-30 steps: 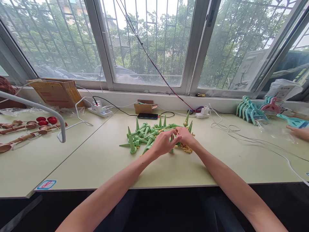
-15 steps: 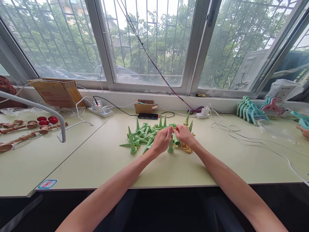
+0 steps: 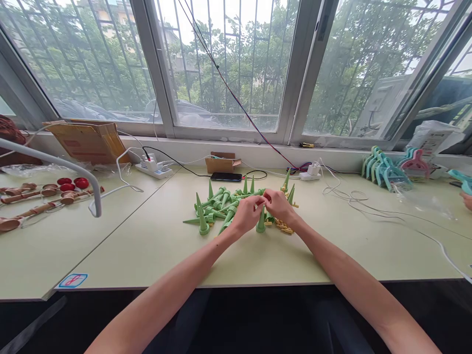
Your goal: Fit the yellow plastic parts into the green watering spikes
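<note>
Pale counter [image 3: 177, 260] with heap of green cones [image 3: 230, 213]
Heap: mid-counter, most cones lying, several upright; left hand [image 3: 248, 214]: at the heap's near side, fingers curled nearly closed; right hand [image 3: 279, 204]: fingers bent inward, tips meeting those of the left; whether either grips anything cannot be told, contents hidden; black phone [image 3: 225, 176]: flat, behind heap; single upright cone [image 3: 261, 224]: base down, just below the joined fingertips; yellow pieces [image 3: 283, 226]: small, loose, by the right wrist.

grn cone [image 3: 261, 225] upright; grn spikes [image 3: 230, 211] heaped l., ylw bits [image 3: 284, 227] r.
</note>
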`<state>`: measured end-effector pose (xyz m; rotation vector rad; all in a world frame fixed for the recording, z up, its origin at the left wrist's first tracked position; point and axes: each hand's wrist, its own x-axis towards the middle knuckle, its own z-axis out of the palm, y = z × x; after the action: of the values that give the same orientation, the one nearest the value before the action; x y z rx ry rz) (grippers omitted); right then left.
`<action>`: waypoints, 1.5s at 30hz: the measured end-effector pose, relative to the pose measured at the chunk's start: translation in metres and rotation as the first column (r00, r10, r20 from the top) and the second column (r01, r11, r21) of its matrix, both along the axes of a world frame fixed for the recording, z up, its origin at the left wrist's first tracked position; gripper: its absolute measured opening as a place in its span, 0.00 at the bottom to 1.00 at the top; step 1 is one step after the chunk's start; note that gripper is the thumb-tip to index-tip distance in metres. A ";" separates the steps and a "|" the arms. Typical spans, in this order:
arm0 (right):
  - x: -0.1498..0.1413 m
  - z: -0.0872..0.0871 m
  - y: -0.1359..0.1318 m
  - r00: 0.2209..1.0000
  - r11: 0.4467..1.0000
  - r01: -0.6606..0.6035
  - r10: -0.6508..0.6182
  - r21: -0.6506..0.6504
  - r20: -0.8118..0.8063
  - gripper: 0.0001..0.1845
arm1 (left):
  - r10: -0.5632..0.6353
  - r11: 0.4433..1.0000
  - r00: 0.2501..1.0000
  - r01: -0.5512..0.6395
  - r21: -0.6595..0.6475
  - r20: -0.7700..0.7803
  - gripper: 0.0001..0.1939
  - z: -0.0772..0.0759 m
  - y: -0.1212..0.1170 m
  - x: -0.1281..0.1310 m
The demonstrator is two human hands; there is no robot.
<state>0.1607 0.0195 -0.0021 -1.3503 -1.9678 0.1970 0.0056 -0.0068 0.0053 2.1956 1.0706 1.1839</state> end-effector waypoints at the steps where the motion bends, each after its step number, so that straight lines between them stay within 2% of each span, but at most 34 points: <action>1: 0.000 0.000 0.000 1.000 1.000 -0.006 0.006 -0.006 -0.002 0.07 | -0.004 1.000 1.000 0.004 0.004 -0.005 0.11 0.000 0.000 0.000; 7: 0.001 0.000 0.000 1.000 1.000 -0.023 0.022 -0.012 -0.015 0.06 | -0.005 1.000 0.999 0.006 0.026 -0.053 0.11 -0.002 0.001 -0.001; 14: 0.000 -0.002 0.002 0.999 0.999 -0.027 0.028 0.017 -0.034 0.09 | 0.048 0.997 0.992 -0.040 0.067 -0.120 0.11 -0.004 0.003 -0.002; 25: -0.001 -0.001 0.001 0.997 0.999 -0.001 0.005 0.053 -0.076 0.10 | 0.057 0.997 0.986 -0.050 0.053 -0.154 0.10 -0.005 0.003 -0.003; 34: -0.002 0.001 0.000 0.988 0.999 -0.010 0.016 0.044 -0.156 0.11 | 0.035 0.999 0.993 -0.032 0.021 -0.112 0.10 -0.007 0.002 -0.001; 45: -0.005 0.005 -0.005 0.952 0.993 -0.120 0.115 -0.001 -0.284 0.11 | 0.038 0.999 0.997 -0.038 0.006 -0.071 0.10 -0.008 0.003 -0.001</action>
<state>0.1553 0.0150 0.0027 -1.1452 -1.8060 0.4415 0.0049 -0.0034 -0.0023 2.2452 1.1438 1.1328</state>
